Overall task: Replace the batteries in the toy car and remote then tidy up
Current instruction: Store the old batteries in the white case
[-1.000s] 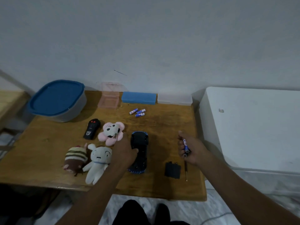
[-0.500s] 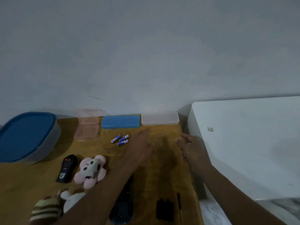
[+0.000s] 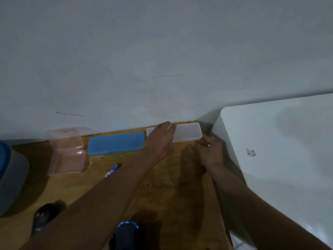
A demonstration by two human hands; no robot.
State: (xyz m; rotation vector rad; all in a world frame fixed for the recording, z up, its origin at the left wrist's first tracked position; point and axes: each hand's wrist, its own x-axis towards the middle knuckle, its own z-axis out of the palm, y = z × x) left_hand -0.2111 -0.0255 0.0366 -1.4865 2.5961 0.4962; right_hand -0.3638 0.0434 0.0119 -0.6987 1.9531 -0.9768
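Leverage is what this step needs, which I judge to be opening the translucent case (image 3: 188, 132) that lies along the wall at the back of the wooden table (image 3: 171, 186). The left hand (image 3: 159, 141) lies over the case's left half, its fingers (image 3: 166, 125) stretched flat across the lid to the far edge, pressing rather than clasping. The right hand (image 3: 210, 152) sits just beside the case's near right corner with curled fingers, and I cannot tell whether they touch the case or hold anything. To do it well, the left hand should bear on the base rather than the lid, so the right can lift the front lip without the case sliding against the wall or into the blue case (image 3: 115, 143) next to it. The case is therefore under the left palm and just ahead of the right fingertips. One battery (image 3: 111, 170) lies loose on the table, left of the left forearm and well apart from both hands. The remote (image 3: 43, 217) and toy car (image 3: 126, 230) sit at the near edge, untouched.
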